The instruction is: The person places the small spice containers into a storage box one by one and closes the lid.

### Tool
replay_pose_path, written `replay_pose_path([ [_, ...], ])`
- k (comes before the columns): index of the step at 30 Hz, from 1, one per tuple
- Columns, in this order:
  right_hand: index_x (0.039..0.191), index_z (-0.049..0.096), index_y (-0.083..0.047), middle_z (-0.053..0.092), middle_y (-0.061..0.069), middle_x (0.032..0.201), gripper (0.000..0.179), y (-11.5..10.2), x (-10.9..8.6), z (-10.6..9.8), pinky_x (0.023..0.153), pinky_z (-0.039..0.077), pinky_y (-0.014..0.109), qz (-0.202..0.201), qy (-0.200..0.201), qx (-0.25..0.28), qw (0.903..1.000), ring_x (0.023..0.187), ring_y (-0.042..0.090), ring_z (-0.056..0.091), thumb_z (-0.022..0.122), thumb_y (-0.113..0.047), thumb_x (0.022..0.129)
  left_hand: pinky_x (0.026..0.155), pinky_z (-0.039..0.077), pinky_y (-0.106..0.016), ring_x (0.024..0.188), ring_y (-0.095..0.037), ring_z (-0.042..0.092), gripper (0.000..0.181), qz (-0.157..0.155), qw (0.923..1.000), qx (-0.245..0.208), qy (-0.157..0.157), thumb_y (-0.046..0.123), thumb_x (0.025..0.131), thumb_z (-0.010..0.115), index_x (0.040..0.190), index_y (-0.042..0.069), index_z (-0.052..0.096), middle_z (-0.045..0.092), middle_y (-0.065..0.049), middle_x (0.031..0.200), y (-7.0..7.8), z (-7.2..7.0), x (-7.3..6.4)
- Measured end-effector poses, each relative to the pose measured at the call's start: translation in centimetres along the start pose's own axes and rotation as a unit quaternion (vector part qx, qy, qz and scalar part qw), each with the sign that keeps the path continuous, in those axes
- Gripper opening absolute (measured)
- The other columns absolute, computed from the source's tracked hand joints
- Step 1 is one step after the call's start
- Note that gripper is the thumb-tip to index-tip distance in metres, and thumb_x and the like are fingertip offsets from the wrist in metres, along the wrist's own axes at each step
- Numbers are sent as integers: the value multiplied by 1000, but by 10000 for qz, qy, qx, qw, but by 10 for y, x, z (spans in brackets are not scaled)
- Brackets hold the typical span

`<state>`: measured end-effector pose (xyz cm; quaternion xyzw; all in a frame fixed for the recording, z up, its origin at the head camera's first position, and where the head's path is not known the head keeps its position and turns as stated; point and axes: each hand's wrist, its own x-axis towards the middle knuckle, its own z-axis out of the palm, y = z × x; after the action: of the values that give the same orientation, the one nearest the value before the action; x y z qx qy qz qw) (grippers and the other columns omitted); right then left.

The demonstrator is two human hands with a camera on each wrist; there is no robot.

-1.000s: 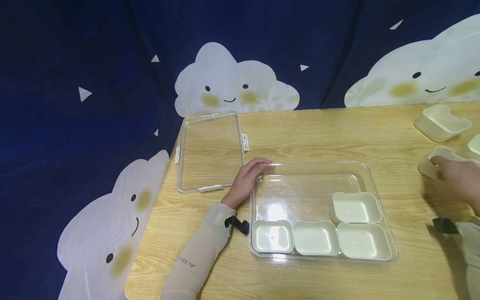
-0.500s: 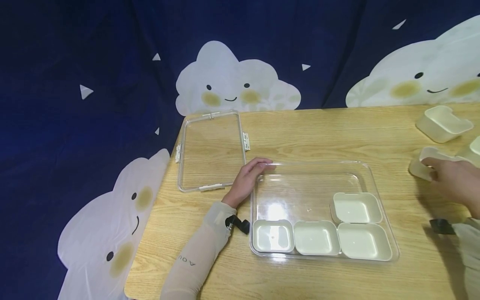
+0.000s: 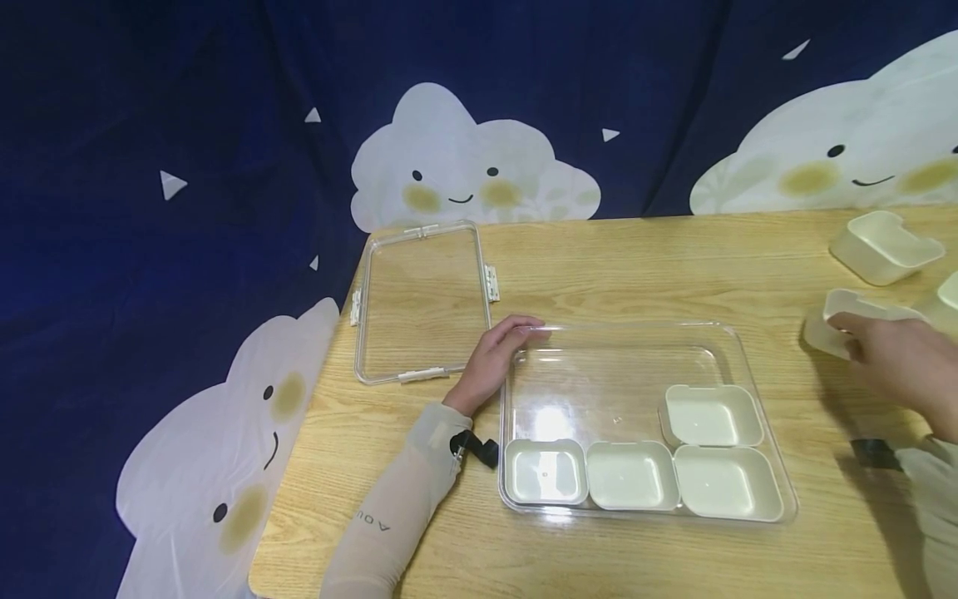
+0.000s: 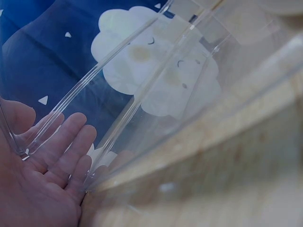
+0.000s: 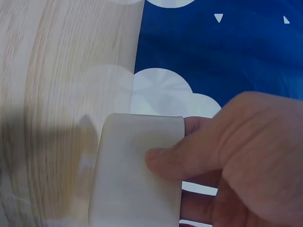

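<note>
At the left back corner of a clear plastic box [image 3: 599, 326] my left hand [image 3: 490, 362] rests, its fingers [image 4: 71, 142] extended against the wall. Three cream bins stand along the box's front side, the middle one [image 3: 631, 476] among them, and another bin [image 3: 711, 416] sits behind the right one. To the right of the box, my right hand [image 3: 901, 358] holds a cream bin [image 3: 823, 329] by its wall. In the right wrist view, the thumb presses on the outside of that bin [image 5: 135, 179], and the other fingers are partly hidden behind it.
A clear lid [image 3: 422, 304] with white clips lies at the table's back left. Two further cream bins, one notched [image 3: 883, 249] and one cut off by the frame [image 3: 945, 301], stand at the far right. A dark blue curtain [image 3: 636, 66] hangs behind the wooden table [image 3: 636, 266].
My right hand has moved left with the cream bin, away from the other bins at the right. The left hand and the box stay in place.
</note>
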<state>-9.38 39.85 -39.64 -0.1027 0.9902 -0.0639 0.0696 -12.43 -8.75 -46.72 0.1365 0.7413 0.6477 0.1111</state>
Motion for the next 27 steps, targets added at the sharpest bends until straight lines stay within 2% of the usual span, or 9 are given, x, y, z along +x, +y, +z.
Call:
replay_pose_path([
  [3,126,56,9,68,30,85,38,-5,-1,0,48,37,37,-71,207,14,9998,60,29,52,52,3,88,120,42,-44,127,-27,69,39,-5,10000,-32,-12,28,112,41,137,4,59,72,-14,133,0,0,0],
  [9,121,58,7,64,16,67,37,-14,-2,-1,47,35,36,-280,592,25,9979,56,25,46,54,6,84,121,42,-43,128,-29,68,38,-28,9999,-110,-14,28,112,41,136,6,61,72,-16,134,-2,-1,0],
  [12,121,59,5,64,13,65,36,-18,-2,-2,47,36,37,-297,646,38,9975,56,25,47,54,6,85,121,42,-43,128,-28,68,39,-31,9999,-105,-20,28,112,41,136,6,60,72,-15,133,-3,-1,0],
  [16,125,57,6,62,9,63,37,-23,-3,-4,48,36,37,-208,487,31,9986,56,25,46,52,5,88,121,41,-43,127,-25,69,40,-26,10000,-76,-31,29,112,40,137,4,60,72,-14,133,-2,-1,-1],
  [19,126,57,6,62,10,63,37,-27,-3,-5,48,38,40,-192,468,-16,9987,56,26,46,53,5,89,121,41,-43,127,-24,69,40,-10,10000,-53,-31,29,112,40,137,4,59,73,-13,133,-2,-1,-1],
  [24,120,61,3,63,17,66,34,-33,-3,-5,47,41,48,-341,845,-45,9958,55,28,48,55,6,86,121,41,-44,127,-26,69,41,45,10000,2,-39,29,112,40,137,4,59,72,-14,133,-1,0,0],
  [27,118,62,3,63,16,65,34,-37,-3,-6,46,39,47,-425,984,-65,9942,54,28,47,55,7,85,121,42,-45,127,-27,69,40,61,10000,11,-47,28,112,39,137,4,59,72,-14,133,-1,0,1],
])
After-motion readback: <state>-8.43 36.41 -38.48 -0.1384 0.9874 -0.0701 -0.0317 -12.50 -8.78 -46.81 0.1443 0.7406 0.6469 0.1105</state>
